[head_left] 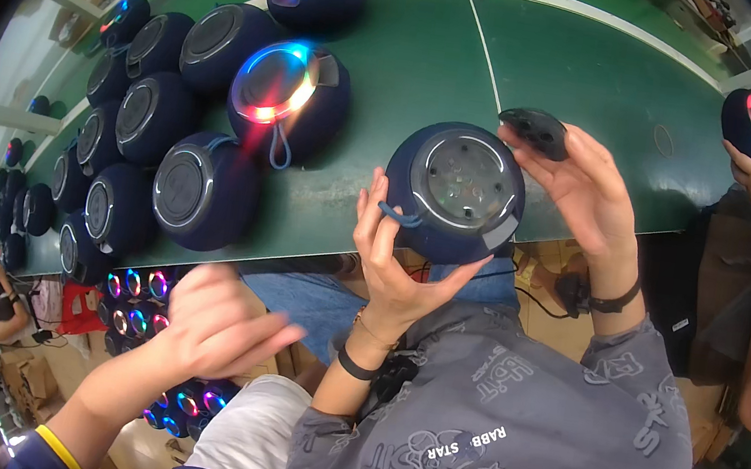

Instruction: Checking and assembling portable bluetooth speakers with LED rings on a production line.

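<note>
A: Where is the round blue speaker (pixel 507 148)?

B: By the near edge of the green table (pixel 396 76). The left hand (pixel 400 280) holds it from below, fingers on its left side, thumb low on the right. A little blue strap (pixel 399 218) hangs by those fingers.

A: And the right hand (pixel 597 193)?

B: It grips a flat black disc (pixel 539 133) with its fingers and thumb.

A: Which way is the disc from the speaker's face?

B: Up and to the right — just beside the rim. I can't tell if they touch. The face looks up, but the disc is tipped almost on its edge — its long side slants down to the right.
</note>
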`<state>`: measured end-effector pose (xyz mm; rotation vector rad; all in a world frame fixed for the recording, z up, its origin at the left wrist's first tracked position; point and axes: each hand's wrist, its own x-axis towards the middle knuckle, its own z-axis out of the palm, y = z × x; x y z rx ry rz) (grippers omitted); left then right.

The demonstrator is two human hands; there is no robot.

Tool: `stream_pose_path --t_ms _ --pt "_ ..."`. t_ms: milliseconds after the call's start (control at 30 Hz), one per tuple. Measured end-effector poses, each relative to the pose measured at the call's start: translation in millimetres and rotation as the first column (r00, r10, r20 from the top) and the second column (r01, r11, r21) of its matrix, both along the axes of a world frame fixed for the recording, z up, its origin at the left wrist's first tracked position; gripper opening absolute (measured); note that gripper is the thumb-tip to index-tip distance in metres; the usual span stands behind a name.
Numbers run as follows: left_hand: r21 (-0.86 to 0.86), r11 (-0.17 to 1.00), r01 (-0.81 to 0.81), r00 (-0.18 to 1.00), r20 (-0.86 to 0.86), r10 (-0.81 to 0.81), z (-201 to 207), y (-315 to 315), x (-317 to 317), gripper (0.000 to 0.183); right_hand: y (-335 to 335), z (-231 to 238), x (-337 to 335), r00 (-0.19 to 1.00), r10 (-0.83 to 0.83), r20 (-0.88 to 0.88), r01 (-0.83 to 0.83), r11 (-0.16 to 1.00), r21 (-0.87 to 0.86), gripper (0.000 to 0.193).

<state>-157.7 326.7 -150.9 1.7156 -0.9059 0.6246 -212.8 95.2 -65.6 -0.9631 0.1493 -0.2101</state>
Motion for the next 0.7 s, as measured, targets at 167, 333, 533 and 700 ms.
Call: stream_pose_path --t_ms 167,333,533,700 --pt "0.049 0.997 0.066 0.98 -0.191 -0.056 2.6 9.0 6.1 0.124 -8.6 9.7 13.4 0.974 0.136 0.183 0.044 0.677 -0.735 0.033" --pt "0.024 0.992 0.122 0.987 -0.112 -0.119 24.3 -0.7 20.5 0.134 -16.0 9.0 45.0 0.963 0.203 0.176 0.014 0.617 -0.787 0.022" --pt "0.129 0.985 0.113 0.981 -0.171 -0.09 27.9 8.5 20.3 0.117 -17.1 4.2 56.3 0.959 0.268 0.09 -0.111 0.649 -0.752 0.02" --pt "0.131 0.981 0.146 0.969 -0.22 -0.115 32.3 6.4 26.3 0.119 -14.6 3.3 56.2 0.966 0.255 0.048 -0.137 0.658 -0.741 0.019"
